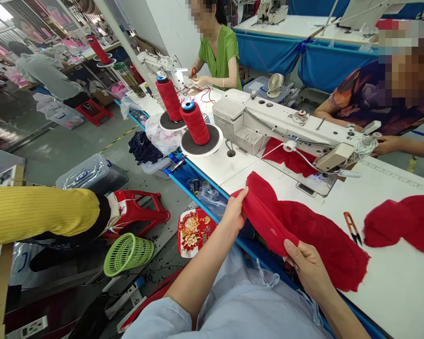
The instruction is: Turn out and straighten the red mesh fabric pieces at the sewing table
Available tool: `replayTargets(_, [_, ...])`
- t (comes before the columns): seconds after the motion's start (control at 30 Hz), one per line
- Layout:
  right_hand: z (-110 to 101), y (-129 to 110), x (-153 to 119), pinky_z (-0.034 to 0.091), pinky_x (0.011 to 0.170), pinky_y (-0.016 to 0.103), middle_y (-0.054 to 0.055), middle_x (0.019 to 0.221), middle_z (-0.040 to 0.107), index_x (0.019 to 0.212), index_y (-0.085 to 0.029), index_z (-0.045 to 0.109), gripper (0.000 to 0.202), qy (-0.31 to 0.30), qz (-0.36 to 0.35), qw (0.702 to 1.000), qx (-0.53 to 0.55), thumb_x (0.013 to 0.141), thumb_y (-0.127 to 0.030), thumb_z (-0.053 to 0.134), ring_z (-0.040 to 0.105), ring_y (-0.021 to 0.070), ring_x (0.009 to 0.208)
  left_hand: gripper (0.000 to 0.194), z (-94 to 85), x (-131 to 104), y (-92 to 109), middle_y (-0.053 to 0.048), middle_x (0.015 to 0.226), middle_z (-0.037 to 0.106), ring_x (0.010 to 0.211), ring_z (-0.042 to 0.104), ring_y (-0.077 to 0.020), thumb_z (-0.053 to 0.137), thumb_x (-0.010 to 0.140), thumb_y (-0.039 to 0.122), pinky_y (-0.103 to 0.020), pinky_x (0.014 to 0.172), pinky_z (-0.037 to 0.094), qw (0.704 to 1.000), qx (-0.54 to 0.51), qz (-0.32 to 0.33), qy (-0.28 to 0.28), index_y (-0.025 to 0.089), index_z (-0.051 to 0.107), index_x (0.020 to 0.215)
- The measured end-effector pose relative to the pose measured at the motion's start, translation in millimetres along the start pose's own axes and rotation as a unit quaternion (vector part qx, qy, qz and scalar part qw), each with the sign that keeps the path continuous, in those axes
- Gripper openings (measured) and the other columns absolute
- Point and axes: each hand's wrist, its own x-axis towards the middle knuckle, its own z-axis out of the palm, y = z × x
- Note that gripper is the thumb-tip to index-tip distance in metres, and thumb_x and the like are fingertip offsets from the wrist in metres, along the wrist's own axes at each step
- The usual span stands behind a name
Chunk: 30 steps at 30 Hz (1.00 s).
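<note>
Between my two hands a piece of red fabric (265, 219) is stretched at the front edge of the white sewing table. My left hand (236, 209) pinches its left end with thumb and fingers. At the other end, my right hand (304, 263) grips the edge, thumb on top. The rest of the cloth lies bunched on the table to the right. Beyond it stands a white sewing machine (279, 117), with more red cloth (289, 157) under its arm. Orange-handled thread snips (352, 228) lie right of the fabric, beside another red fabric piece (403, 221).
Two red thread cones (196, 123) stand on round holders at the table's left. A blue cloth trough (205, 193) runs along the front edge. On the floor are a green basket (127, 254) and a red stool (141, 212). Co-workers sit across the table and at the left.
</note>
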Motion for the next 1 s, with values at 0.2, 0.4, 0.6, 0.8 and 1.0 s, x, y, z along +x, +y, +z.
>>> replayTargets(0.2, [-10,-21,4,0.055,0.072,0.036,0.005,0.081,0.073,0.089,-0.027,0.074,0.028,0.039,-0.010,0.985,0.171,0.070,-0.048,0.073,0.066,0.0239,0.079,0.028,-9.8,-19,4,-0.007,0.075,0.068,0.078,0.066,-0.0212,0.074,0.067,0.034,-0.032,0.074,0.052,0.986,0.107,-0.016,-0.124,0.014,0.064,0.083])
replayTargets(0.4, [-7,-44,-2,0.048,0.095,0.048,0.008,0.091,0.075,0.085,-0.027,0.075,0.026,0.086,-0.025,0.969,0.231,0.071,-0.048,0.072,0.062,0.0308,0.107,0.047,-25.7,-38,-31,-0.007,0.100,0.057,0.101,0.054,-0.0230,0.081,0.050,0.017,-0.035,0.096,0.039,0.895,0.350,0.267,-0.070,0.018,0.057,0.090])
replayTargets(0.6, [8,-57,-6,0.048,0.096,0.049,0.007,0.101,0.073,0.088,-0.026,0.074,0.022,0.026,-0.020,0.968,0.250,0.076,-0.044,0.069,0.061,0.0303,0.109,0.044,-13.6,-45,-31,-0.010,0.124,0.055,0.119,0.046,-0.0271,0.069,0.071,0.034,-0.043,0.106,0.029,0.833,0.391,0.308,-0.242,0.020,0.058,0.111])
replayTargets(0.8, [-11,-55,8,0.042,0.103,0.040,0.001,0.144,0.043,0.117,-0.033,0.061,0.035,0.060,-0.147,0.972,0.172,0.083,-0.043,0.060,0.040,0.0256,0.131,0.034,-18.6,-44,-4,-0.008,0.082,0.072,0.081,0.066,-0.0215,0.069,0.072,0.041,-0.031,0.083,0.046,0.921,0.156,-0.193,-0.300,0.012,0.070,0.090])
replayTargets(1.0, [-22,-14,15,0.051,0.088,0.039,0.008,0.113,0.068,0.098,-0.024,0.069,0.042,0.118,0.062,0.976,0.170,0.073,-0.057,0.066,0.059,0.0274,0.110,0.021,-27.5,-37,-2,-0.007,0.078,0.074,0.072,0.068,-0.0162,0.062,0.078,0.027,-0.026,0.079,0.046,0.909,0.054,-0.298,-0.287,0.009,0.071,0.083])
